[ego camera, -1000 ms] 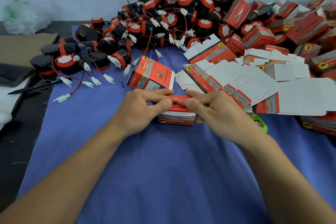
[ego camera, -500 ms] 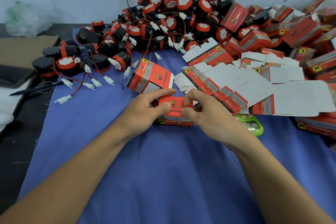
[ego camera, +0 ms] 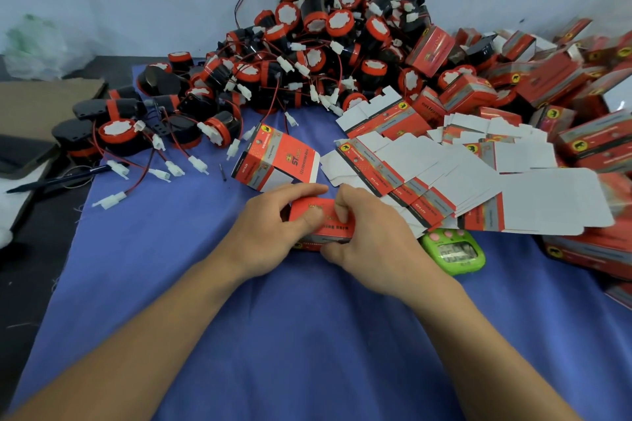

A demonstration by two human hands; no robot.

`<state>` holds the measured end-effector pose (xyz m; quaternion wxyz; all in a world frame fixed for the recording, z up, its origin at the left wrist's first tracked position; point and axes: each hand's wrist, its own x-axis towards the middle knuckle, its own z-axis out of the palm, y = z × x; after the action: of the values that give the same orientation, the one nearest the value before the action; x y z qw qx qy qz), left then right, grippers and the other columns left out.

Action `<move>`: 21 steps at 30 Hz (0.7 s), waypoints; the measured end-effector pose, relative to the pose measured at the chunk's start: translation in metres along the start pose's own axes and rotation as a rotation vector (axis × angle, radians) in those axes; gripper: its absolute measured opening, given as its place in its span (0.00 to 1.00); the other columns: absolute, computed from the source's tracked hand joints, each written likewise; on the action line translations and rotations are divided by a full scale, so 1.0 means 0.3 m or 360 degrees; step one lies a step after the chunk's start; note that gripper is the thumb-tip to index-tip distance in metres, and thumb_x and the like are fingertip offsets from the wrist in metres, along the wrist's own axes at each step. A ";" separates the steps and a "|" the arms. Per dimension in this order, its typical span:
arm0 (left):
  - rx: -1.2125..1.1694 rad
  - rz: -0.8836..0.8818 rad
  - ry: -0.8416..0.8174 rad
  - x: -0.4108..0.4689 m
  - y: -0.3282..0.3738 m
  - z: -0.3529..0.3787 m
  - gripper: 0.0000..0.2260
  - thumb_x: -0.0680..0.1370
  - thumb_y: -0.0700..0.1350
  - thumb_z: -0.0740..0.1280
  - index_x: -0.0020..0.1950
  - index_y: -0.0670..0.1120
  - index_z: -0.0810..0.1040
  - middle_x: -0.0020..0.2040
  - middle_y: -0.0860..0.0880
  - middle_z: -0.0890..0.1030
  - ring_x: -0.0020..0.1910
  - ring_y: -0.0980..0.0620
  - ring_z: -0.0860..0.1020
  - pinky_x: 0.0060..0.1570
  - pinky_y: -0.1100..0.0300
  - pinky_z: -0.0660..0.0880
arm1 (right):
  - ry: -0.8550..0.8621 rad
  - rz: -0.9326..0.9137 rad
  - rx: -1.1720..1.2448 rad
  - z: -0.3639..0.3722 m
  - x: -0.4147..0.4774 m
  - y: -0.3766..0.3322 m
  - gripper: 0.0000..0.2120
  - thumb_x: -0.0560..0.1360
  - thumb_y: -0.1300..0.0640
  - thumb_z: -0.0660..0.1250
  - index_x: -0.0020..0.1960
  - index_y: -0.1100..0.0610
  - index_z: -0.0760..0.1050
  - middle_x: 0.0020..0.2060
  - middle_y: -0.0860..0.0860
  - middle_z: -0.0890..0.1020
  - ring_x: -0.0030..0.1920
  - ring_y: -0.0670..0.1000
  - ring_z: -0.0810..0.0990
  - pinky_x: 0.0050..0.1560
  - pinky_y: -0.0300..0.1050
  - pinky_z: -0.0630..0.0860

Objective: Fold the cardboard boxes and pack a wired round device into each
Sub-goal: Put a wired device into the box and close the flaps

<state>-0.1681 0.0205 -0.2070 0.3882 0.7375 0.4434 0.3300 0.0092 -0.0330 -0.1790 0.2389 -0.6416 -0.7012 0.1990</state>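
Observation:
A small red cardboard box [ego camera: 319, 215] sits on the blue cloth [ego camera: 307, 335] between both hands. My left hand [ego camera: 273, 229] grips its left side, thumb on the red top. My right hand [ego camera: 369, 232] grips its right side, fingers curled over the top flap. Just behind stands another folded red box [ego camera: 277, 159], tilted, its open end toward me. A stack of flat unfolded boxes [ego camera: 461, 174] fans out to the right. A big heap of round black-and-red wired devices [ego camera: 307, 55] fills the back.
Packed red boxes [ego camera: 564, 106] pile up at the back right and along the right edge. A green digital timer [ego camera: 455, 251] lies by my right wrist. A pen [ego camera: 58, 178] and brown cardboard [ego camera: 37, 102] lie left, off the cloth.
The box's top flap has come down and the red top now faces up. Both hands have shifted from pinching the flap edge to holding the box's sides.

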 end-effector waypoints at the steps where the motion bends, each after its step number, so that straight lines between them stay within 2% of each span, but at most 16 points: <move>1: 0.0030 0.0029 0.0032 0.000 0.000 0.001 0.17 0.76 0.58 0.67 0.64 0.62 0.81 0.60 0.64 0.82 0.60 0.65 0.79 0.60 0.63 0.77 | 0.0013 -0.0006 0.0019 0.000 0.001 -0.003 0.22 0.67 0.53 0.77 0.40 0.49 0.61 0.39 0.46 0.73 0.37 0.47 0.71 0.35 0.43 0.63; 4: -0.0047 0.0049 0.0116 -0.008 0.007 0.005 0.16 0.77 0.62 0.64 0.62 0.63 0.82 0.58 0.66 0.83 0.59 0.64 0.79 0.58 0.65 0.76 | -0.0072 0.0044 0.0027 -0.044 0.004 0.007 0.23 0.63 0.51 0.80 0.39 0.52 0.64 0.36 0.46 0.74 0.35 0.49 0.71 0.34 0.45 0.65; 6: -0.0233 -0.0003 0.0222 -0.013 0.011 -0.001 0.20 0.77 0.66 0.58 0.60 0.62 0.84 0.52 0.65 0.84 0.51 0.62 0.82 0.51 0.64 0.78 | -0.0176 0.0118 0.0200 -0.119 0.003 0.029 0.24 0.62 0.51 0.81 0.39 0.54 0.65 0.33 0.47 0.75 0.33 0.49 0.70 0.35 0.46 0.67; 7: -0.0292 -0.0028 0.0266 -0.013 0.011 -0.004 0.22 0.76 0.67 0.57 0.59 0.60 0.84 0.48 0.64 0.84 0.44 0.61 0.81 0.45 0.64 0.78 | -0.0143 0.0125 0.0500 -0.165 0.002 0.044 0.22 0.63 0.54 0.81 0.39 0.54 0.66 0.33 0.49 0.76 0.33 0.49 0.71 0.36 0.47 0.69; 8: -0.0315 -0.0057 0.0285 -0.011 0.013 -0.005 0.22 0.75 0.67 0.58 0.57 0.60 0.85 0.46 0.63 0.84 0.40 0.60 0.79 0.41 0.65 0.77 | 0.0005 0.0102 0.0978 -0.217 -0.001 0.063 0.18 0.65 0.57 0.79 0.40 0.55 0.69 0.34 0.50 0.78 0.34 0.50 0.74 0.36 0.47 0.71; 9: -0.0288 -0.0088 0.0280 -0.009 0.015 -0.002 0.21 0.74 0.66 0.59 0.56 0.60 0.85 0.47 0.63 0.85 0.38 0.60 0.79 0.40 0.65 0.76 | 0.0183 0.0086 0.1611 -0.273 -0.006 0.083 0.13 0.68 0.58 0.78 0.45 0.56 0.74 0.40 0.52 0.82 0.39 0.50 0.79 0.39 0.48 0.75; 10: -0.0226 -0.0117 0.0259 -0.006 0.017 0.002 0.19 0.73 0.64 0.61 0.55 0.60 0.85 0.48 0.62 0.85 0.39 0.60 0.79 0.41 0.65 0.75 | 0.0308 0.0042 0.2247 -0.326 -0.009 0.102 0.14 0.72 0.57 0.76 0.54 0.57 0.76 0.49 0.53 0.84 0.48 0.51 0.83 0.44 0.47 0.79; 11: -0.0142 -0.0131 0.0231 -0.003 0.018 0.006 0.16 0.74 0.62 0.63 0.55 0.61 0.85 0.48 0.63 0.85 0.41 0.60 0.79 0.43 0.66 0.75 | 0.0377 -0.0043 0.2682 -0.373 -0.012 0.121 0.21 0.73 0.54 0.77 0.63 0.58 0.75 0.59 0.55 0.82 0.59 0.53 0.83 0.50 0.47 0.81; 12: -0.0064 -0.0133 0.0205 -0.004 0.020 0.010 0.14 0.74 0.60 0.63 0.54 0.62 0.85 0.47 0.64 0.85 0.42 0.61 0.80 0.44 0.68 0.74 | 0.0393 -0.0110 0.2852 -0.410 -0.012 0.132 0.30 0.71 0.52 0.79 0.69 0.57 0.73 0.67 0.56 0.79 0.65 0.56 0.80 0.55 0.47 0.81; 13: -0.0001 -0.0126 0.0187 -0.005 0.020 0.012 0.13 0.74 0.59 0.64 0.53 0.62 0.85 0.45 0.65 0.84 0.43 0.61 0.80 0.42 0.71 0.73 | 0.0393 -0.0133 0.2765 -0.432 -0.009 0.131 0.36 0.69 0.51 0.81 0.72 0.56 0.71 0.70 0.55 0.77 0.67 0.57 0.79 0.57 0.48 0.81; 14: 0.0042 -0.0122 0.0176 -0.006 0.021 0.012 0.11 0.75 0.58 0.64 0.51 0.62 0.85 0.43 0.65 0.84 0.43 0.61 0.80 0.41 0.73 0.72 | 0.0406 -0.0089 0.2535 -0.436 -0.004 0.123 0.38 0.68 0.52 0.82 0.73 0.55 0.71 0.70 0.55 0.78 0.66 0.57 0.80 0.57 0.49 0.81; 16: 0.0093 -0.0119 0.0167 -0.005 0.021 0.011 0.07 0.78 0.55 0.67 0.49 0.61 0.86 0.41 0.65 0.84 0.42 0.62 0.81 0.41 0.74 0.72 | 0.0459 0.0054 0.1951 -0.405 0.014 0.107 0.30 0.70 0.57 0.77 0.70 0.52 0.74 0.63 0.53 0.83 0.60 0.55 0.84 0.54 0.51 0.82; 18: 0.0135 -0.0118 0.0160 -0.003 0.018 0.012 0.08 0.81 0.49 0.69 0.47 0.61 0.86 0.42 0.65 0.84 0.43 0.63 0.81 0.41 0.73 0.73 | 0.0532 0.0176 0.1202 -0.343 0.034 0.080 0.22 0.73 0.58 0.75 0.65 0.46 0.78 0.57 0.48 0.86 0.56 0.51 0.85 0.58 0.55 0.82; 19: 0.0157 -0.0126 0.0150 -0.002 0.017 0.013 0.09 0.81 0.47 0.69 0.47 0.62 0.85 0.43 0.66 0.85 0.45 0.63 0.82 0.42 0.72 0.74 | 0.0550 0.0229 0.0766 -0.305 0.050 0.070 0.21 0.73 0.55 0.75 0.65 0.43 0.78 0.58 0.46 0.85 0.59 0.48 0.83 0.63 0.55 0.79; 20: 0.0174 -0.0134 0.0140 -0.001 0.018 0.013 0.10 0.81 0.47 0.69 0.46 0.62 0.85 0.44 0.66 0.85 0.46 0.63 0.82 0.43 0.70 0.76 | 0.0503 0.0272 0.0320 -0.261 0.071 0.062 0.24 0.74 0.49 0.75 0.69 0.43 0.75 0.64 0.46 0.81 0.65 0.48 0.78 0.69 0.54 0.74; 21: 0.0187 -0.0132 0.0133 -0.001 0.018 0.013 0.10 0.81 0.47 0.70 0.46 0.62 0.85 0.44 0.66 0.85 0.47 0.62 0.82 0.45 0.69 0.77 | 0.0396 0.0298 -0.0076 -0.213 0.092 0.053 0.32 0.74 0.44 0.74 0.75 0.45 0.69 0.72 0.49 0.75 0.73 0.51 0.70 0.74 0.53 0.67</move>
<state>-0.1630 0.0174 -0.2041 0.3387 0.7255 0.5079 0.3177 0.0580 -0.0057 -0.1345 0.2890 -0.7293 -0.6079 0.1225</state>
